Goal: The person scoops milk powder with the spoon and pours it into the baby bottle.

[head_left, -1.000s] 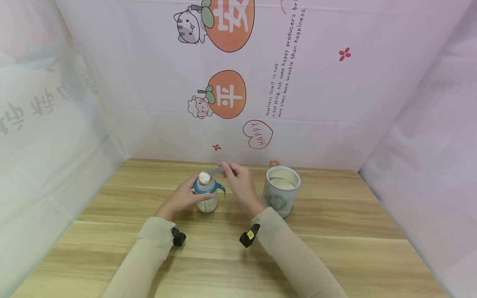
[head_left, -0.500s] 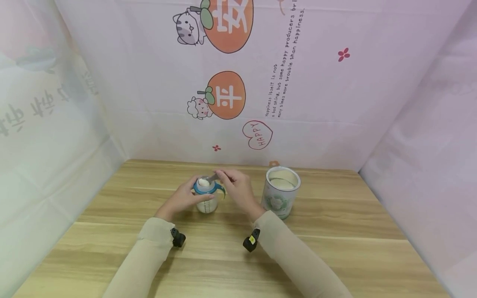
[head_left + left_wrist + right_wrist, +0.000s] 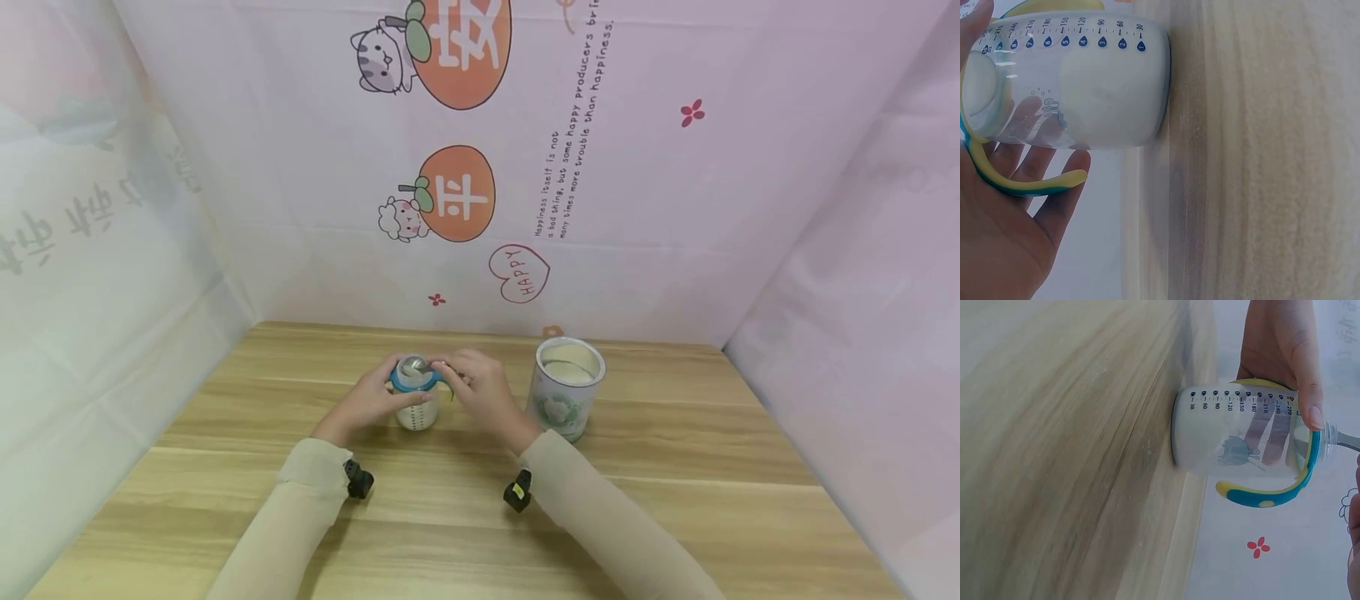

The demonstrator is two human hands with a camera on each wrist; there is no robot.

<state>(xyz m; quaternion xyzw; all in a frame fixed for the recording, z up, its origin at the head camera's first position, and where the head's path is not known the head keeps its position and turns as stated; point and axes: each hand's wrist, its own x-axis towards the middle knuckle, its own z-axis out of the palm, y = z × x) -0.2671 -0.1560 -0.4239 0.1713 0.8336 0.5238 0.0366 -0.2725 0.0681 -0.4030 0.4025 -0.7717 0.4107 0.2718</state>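
A clear baby bottle [image 3: 417, 415] with blue-and-yellow handles stands upright on the wooden table. White contents fill its lower part, behind the printed scale in the left wrist view. My left hand [image 3: 369, 402] grips the bottle round its upper part, the thumb across the front. From the right, my right hand [image 3: 483, 393] pinches the handle of a spoon [image 3: 1349, 441] that reaches into the bottle's mouth, its bowl tipped over there. Only fingertips of that hand show at the edge of the right wrist view. Right of it stands an uncovered can [image 3: 558, 404] of pale powder.
The wood-grain table [image 3: 637, 517] extends to the front and both sides. A printed cloth backdrop [image 3: 637, 208] rises behind the table's back edge, with cloth walls at left and right. A small black camera sits at each wrist.
The spoon came down to the bottle's mouth with a white heap on it, then tipped over, and the heap is gone from view. My right hand lowered and turned; the left stayed put.
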